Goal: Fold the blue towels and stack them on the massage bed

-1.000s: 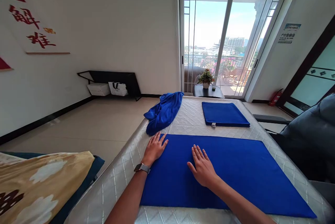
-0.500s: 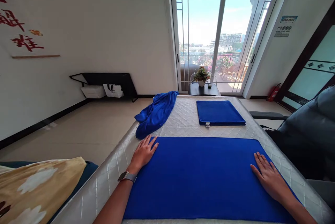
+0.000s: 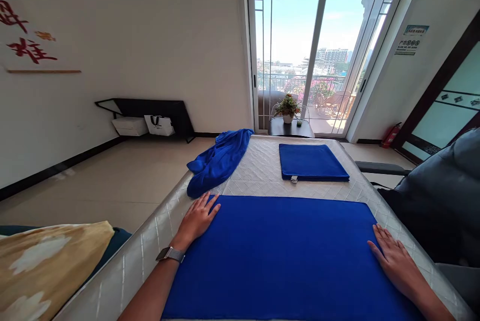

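A blue cloth, folded into a flat rectangle, lies on the white quilted mattress right in front of me. On its far left corner rests my left hand, palm down with the fingers spread. My right hand lies flat along the cloth's right edge, fingers stretched out. Neither hand grips anything. Beyond this cloth sits a smaller folded blue cloth with a white tag at its near edge. A crumpled blue cloth lies at the mattress's left edge, just past my left hand.
A patterned tan blanket is at the lower left. A dark padded chair stands close on the right. Past the mattress are a small table with a potted plant and a sliding glass door. A black rack stands by the wall.
My right hand has slid outward to the cloth's right edge and slightly nearer me. My left hand stays at the far left corner. The view has shifted slightly.
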`<action>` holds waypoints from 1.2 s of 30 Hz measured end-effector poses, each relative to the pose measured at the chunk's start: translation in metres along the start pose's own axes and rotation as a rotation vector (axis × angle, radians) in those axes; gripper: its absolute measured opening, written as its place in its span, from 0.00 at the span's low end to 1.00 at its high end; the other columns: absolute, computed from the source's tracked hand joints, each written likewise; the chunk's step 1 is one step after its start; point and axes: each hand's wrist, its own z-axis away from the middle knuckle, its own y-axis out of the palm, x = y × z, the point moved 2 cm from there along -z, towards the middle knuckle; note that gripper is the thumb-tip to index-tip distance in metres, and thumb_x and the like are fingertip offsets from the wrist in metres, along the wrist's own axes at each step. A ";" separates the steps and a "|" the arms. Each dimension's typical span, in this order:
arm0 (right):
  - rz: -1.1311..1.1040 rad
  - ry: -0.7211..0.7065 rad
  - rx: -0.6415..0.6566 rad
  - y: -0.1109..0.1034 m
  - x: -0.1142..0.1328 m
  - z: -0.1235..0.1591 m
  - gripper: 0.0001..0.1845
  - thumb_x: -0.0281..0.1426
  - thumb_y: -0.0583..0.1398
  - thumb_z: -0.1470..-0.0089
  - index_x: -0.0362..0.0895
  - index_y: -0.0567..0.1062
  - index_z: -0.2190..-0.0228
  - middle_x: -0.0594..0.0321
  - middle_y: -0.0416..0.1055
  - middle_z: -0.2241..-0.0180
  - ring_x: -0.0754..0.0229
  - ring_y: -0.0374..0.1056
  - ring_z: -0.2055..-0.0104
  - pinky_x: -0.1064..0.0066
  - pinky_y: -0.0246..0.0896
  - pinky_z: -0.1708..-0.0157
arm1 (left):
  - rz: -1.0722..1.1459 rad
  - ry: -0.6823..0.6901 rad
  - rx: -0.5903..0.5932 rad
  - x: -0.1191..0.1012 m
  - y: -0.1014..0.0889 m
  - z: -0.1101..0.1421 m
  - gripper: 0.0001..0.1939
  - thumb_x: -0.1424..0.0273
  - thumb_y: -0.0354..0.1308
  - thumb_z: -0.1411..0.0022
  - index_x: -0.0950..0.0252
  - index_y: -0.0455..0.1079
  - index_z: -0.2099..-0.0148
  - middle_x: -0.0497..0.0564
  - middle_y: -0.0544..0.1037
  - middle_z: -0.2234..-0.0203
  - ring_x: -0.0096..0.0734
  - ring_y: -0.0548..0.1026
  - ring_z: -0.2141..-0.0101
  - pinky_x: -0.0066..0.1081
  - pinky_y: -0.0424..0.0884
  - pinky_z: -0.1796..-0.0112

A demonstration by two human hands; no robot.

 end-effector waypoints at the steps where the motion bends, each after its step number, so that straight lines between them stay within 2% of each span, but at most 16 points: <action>1: 0.007 0.008 -0.010 -0.001 -0.001 0.000 0.46 0.57 0.36 0.37 0.41 0.47 0.29 0.58 0.42 0.28 0.52 0.36 0.26 0.46 0.36 0.29 | -0.007 0.006 -0.010 0.000 0.000 0.000 0.30 0.51 0.40 0.26 0.55 0.55 0.28 0.52 0.57 0.30 0.44 0.53 0.31 0.49 0.50 0.34; 4: 0.036 0.027 -0.071 -0.007 0.008 0.001 0.48 0.58 0.34 0.39 0.39 0.50 0.30 0.57 0.43 0.28 0.52 0.36 0.26 0.46 0.33 0.29 | -0.044 0.024 -0.038 0.000 0.002 0.001 0.29 0.53 0.41 0.26 0.57 0.56 0.28 0.54 0.59 0.30 0.45 0.54 0.31 0.49 0.52 0.34; 6: 0.043 0.028 -0.109 -0.015 0.034 0.003 0.49 0.58 0.34 0.39 0.38 0.52 0.31 0.55 0.45 0.28 0.51 0.37 0.26 0.47 0.32 0.29 | -0.064 0.033 -0.049 0.000 0.003 0.002 0.29 0.54 0.41 0.26 0.58 0.57 0.28 0.55 0.59 0.31 0.46 0.55 0.31 0.48 0.52 0.34; 8: 0.018 0.004 -0.123 -0.026 0.080 0.007 0.48 0.58 0.34 0.38 0.38 0.51 0.30 0.55 0.46 0.29 0.52 0.37 0.26 0.48 0.32 0.28 | -0.073 0.036 -0.061 0.000 0.004 0.002 0.29 0.54 0.42 0.26 0.59 0.57 0.28 0.56 0.60 0.31 0.46 0.55 0.32 0.47 0.52 0.34; 10: -0.042 -0.065 -0.105 -0.036 0.143 0.012 0.45 0.57 0.35 0.36 0.42 0.46 0.29 0.58 0.43 0.28 0.53 0.35 0.26 0.48 0.32 0.28 | -0.071 0.039 -0.071 0.000 0.004 0.003 0.29 0.54 0.42 0.26 0.59 0.57 0.29 0.57 0.60 0.31 0.47 0.56 0.32 0.48 0.52 0.34; 13: -0.172 -0.274 -0.003 -0.042 0.246 0.028 0.40 0.54 0.37 0.33 0.50 0.34 0.29 0.67 0.33 0.27 0.55 0.31 0.26 0.49 0.32 0.28 | -0.063 0.035 -0.078 -0.003 0.002 0.004 0.29 0.55 0.42 0.26 0.59 0.58 0.29 0.56 0.62 0.32 0.47 0.56 0.32 0.48 0.52 0.35; 15: -0.233 -0.396 0.076 -0.040 0.302 0.040 0.39 0.54 0.38 0.33 0.53 0.30 0.30 0.70 0.28 0.27 0.54 0.29 0.26 0.49 0.31 0.28 | -0.059 0.025 -0.075 -0.004 0.000 0.005 0.29 0.55 0.42 0.26 0.59 0.59 0.29 0.55 0.63 0.32 0.47 0.57 0.32 0.47 0.52 0.35; 17: -0.267 -0.488 0.159 -0.036 0.337 0.050 0.40 0.55 0.40 0.33 0.54 0.29 0.30 0.71 0.26 0.28 0.53 0.27 0.26 0.49 0.28 0.28 | -0.051 0.015 -0.073 -0.005 -0.002 0.006 0.29 0.56 0.42 0.26 0.60 0.60 0.30 0.55 0.62 0.32 0.47 0.57 0.32 0.47 0.52 0.34; 19: -0.280 -0.532 0.230 -0.032 0.349 0.054 0.41 0.56 0.41 0.34 0.54 0.29 0.30 0.71 0.25 0.28 0.51 0.27 0.26 0.48 0.27 0.28 | -0.034 0.010 -0.072 -0.006 -0.003 0.006 0.29 0.56 0.43 0.27 0.59 0.60 0.30 0.55 0.62 0.32 0.47 0.56 0.32 0.48 0.52 0.34; 21: -0.278 -0.530 0.270 -0.030 0.340 0.055 0.42 0.56 0.42 0.34 0.55 0.30 0.30 0.71 0.24 0.28 0.51 0.27 0.26 0.47 0.26 0.28 | -0.019 0.014 -0.063 -0.005 -0.003 0.005 0.29 0.55 0.42 0.26 0.58 0.59 0.29 0.54 0.61 0.31 0.46 0.55 0.32 0.49 0.52 0.34; 24: -0.235 -0.478 0.263 -0.029 0.296 0.054 0.41 0.56 0.42 0.34 0.56 0.31 0.31 0.72 0.26 0.28 0.53 0.28 0.26 0.47 0.27 0.28 | -0.005 0.015 -0.047 -0.002 0.000 0.003 0.29 0.54 0.41 0.26 0.57 0.58 0.29 0.54 0.60 0.31 0.45 0.55 0.31 0.48 0.52 0.34; 27: -0.161 -0.393 0.194 -0.030 0.225 0.051 0.40 0.55 0.43 0.34 0.56 0.33 0.30 0.71 0.29 0.27 0.54 0.29 0.26 0.47 0.29 0.28 | 0.000 0.020 -0.050 0.002 0.004 0.000 0.29 0.54 0.41 0.26 0.57 0.57 0.29 0.54 0.59 0.31 0.44 0.55 0.31 0.49 0.52 0.34; 33: -0.067 -0.183 0.029 -0.022 0.053 0.043 0.41 0.56 0.45 0.35 0.56 0.37 0.30 0.68 0.36 0.27 0.52 0.36 0.26 0.45 0.34 0.29 | -0.020 0.030 -0.027 0.008 0.008 -0.005 0.30 0.53 0.40 0.26 0.58 0.57 0.29 0.55 0.59 0.31 0.44 0.54 0.31 0.49 0.52 0.34; 36: -0.088 -0.116 0.003 -0.016 0.006 0.044 0.41 0.56 0.45 0.36 0.55 0.38 0.29 0.68 0.37 0.27 0.51 0.38 0.27 0.45 0.36 0.29 | -0.025 0.034 -0.032 0.009 0.006 -0.006 0.29 0.55 0.41 0.27 0.58 0.59 0.29 0.54 0.61 0.31 0.44 0.56 0.32 0.49 0.53 0.34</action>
